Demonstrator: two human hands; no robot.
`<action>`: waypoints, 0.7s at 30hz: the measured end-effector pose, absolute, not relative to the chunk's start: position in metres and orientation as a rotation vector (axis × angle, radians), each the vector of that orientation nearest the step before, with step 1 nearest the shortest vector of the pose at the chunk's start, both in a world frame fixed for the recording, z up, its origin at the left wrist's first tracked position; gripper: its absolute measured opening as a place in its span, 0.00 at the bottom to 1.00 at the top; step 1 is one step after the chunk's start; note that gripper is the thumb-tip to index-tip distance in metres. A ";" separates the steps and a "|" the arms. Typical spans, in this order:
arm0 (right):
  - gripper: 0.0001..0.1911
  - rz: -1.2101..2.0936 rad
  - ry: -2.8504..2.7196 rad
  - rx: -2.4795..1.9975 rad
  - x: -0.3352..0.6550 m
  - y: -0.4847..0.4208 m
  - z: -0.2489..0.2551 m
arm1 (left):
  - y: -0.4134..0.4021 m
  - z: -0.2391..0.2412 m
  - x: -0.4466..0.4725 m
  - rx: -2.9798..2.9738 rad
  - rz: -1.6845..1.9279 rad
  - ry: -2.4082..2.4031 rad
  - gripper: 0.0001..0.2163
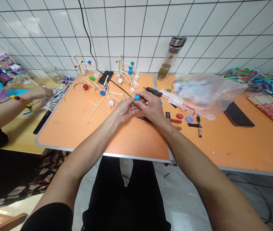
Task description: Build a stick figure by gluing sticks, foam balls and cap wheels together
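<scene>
A white tiled wall (117,25) closes off the back, and against it stands an orange table (131,141) with metal trim along its front edge and a rounded left corner. Orange surface stretches between the person's forearms and that edge, and more runs along the front to the right, past a seam. A wooden table (18,136) adjoins on the left, where a co-worker's hand (42,92) rests near white strips (58,94). A clear plastic bag (203,96) takes up room beyond the right hand (153,106); one glass bottle (167,61) stands by the wall. The left hand (128,107) meets the right near the middle of the table, fingers of both closed together on one small blue piece (137,97), held above the tabletop. Two larger stick frames (127,69) with coloured pieces stand behind, and a black cable (86,29) drops past them towards the hands. Two phones lie there, one (105,77) between the frames, one (239,114) right of the bag. Pliers (175,121) are partly hidden by the right hand; beside them lie two round pieces, one red (179,116), one blue (189,119). Smallest is one green piece (169,90), near the bag.
</scene>
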State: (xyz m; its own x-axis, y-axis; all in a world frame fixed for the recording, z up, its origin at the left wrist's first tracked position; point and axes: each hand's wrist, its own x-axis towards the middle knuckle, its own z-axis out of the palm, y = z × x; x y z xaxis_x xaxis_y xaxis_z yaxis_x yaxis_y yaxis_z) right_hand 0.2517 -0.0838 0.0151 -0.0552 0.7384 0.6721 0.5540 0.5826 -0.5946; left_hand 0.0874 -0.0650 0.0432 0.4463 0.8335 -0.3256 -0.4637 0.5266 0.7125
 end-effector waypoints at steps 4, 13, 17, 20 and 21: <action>0.13 0.207 -1.729 -1.076 0.252 -0.085 0.016 | -0.066 0.043 0.088 0.595 0.857 0.720 0.14; 0.17 0.202 -1.725 -1.085 0.252 -0.082 0.012 | -0.064 0.043 0.087 0.612 0.840 0.728 0.16; 0.15 0.186 -1.718 -1.056 0.250 -0.084 0.013 | -0.065 0.044 0.087 0.629 0.862 0.724 0.15; 0.15 0.188 -1.723 -1.069 0.248 -0.085 0.013 | -0.066 0.044 0.087 0.641 0.865 0.738 0.15; 0.15 0.189 -1.727 -1.081 0.248 -0.085 0.013 | -0.067 0.044 0.087 0.648 0.866 0.742 0.15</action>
